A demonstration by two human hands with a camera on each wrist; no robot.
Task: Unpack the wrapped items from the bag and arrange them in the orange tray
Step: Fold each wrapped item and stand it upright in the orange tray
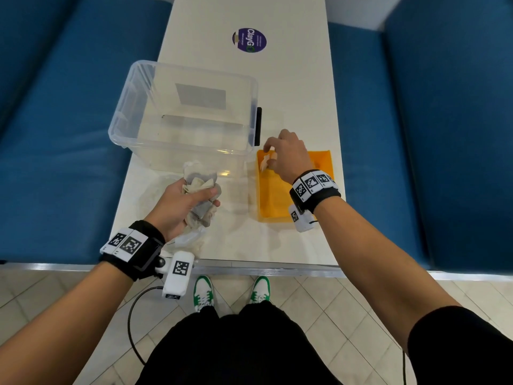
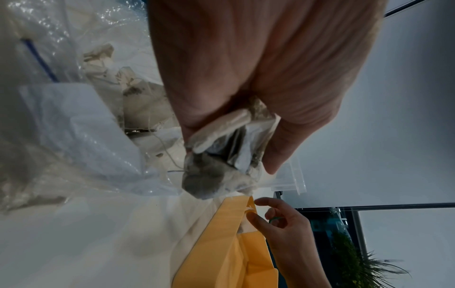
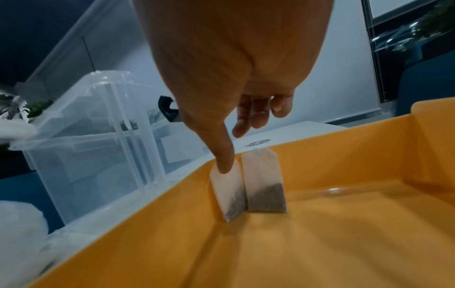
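My left hand (image 1: 205,197) grips a crumpled bunch of tea bags (image 1: 198,184) just above a clear plastic bag (image 1: 155,193) lying on the white table. The left wrist view shows the bunch (image 2: 209,175) squeezed between thumb and fingers (image 2: 270,155), with more tea bags inside the bag (image 2: 138,109). My right hand (image 1: 270,155) is in the far left corner of the orange tray (image 1: 274,195). There two tea bags (image 3: 264,187) stand upright against the tray wall (image 3: 344,155). My thumb (image 3: 222,163) touches the top of the left one (image 3: 229,193); the other fingers hang free.
An empty clear plastic bin (image 1: 118,118) with a black latch (image 1: 258,125) stands left of the tray and behind the bag. A purple sticker (image 1: 249,40) lies further back. Blue benches (image 1: 69,134) flank the narrow table; its near edge (image 1: 249,266) is by my legs.
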